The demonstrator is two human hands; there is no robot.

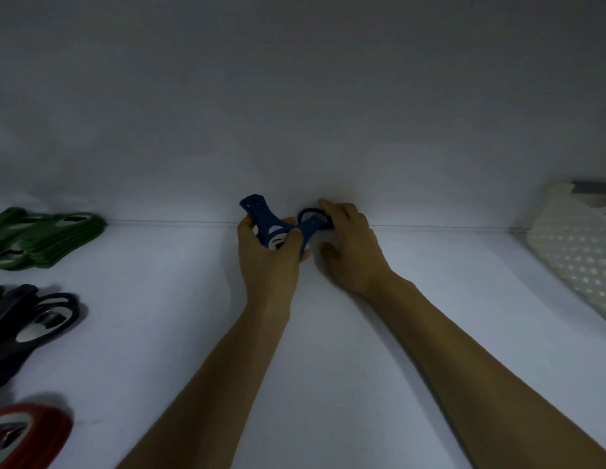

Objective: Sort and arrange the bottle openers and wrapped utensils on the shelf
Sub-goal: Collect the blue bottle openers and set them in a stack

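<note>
Far back on the shelf (328,350), the left hand (264,265) and right hand (354,255) each grip a blue bottle opener (262,216) with a shiny middle.

Head cam, looks fwd-down, close over shelf (328,333).

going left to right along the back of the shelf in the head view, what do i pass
green opener stack → left hand holding a blue opener → right hand holding a second blue opener → white perforated tray
</note>
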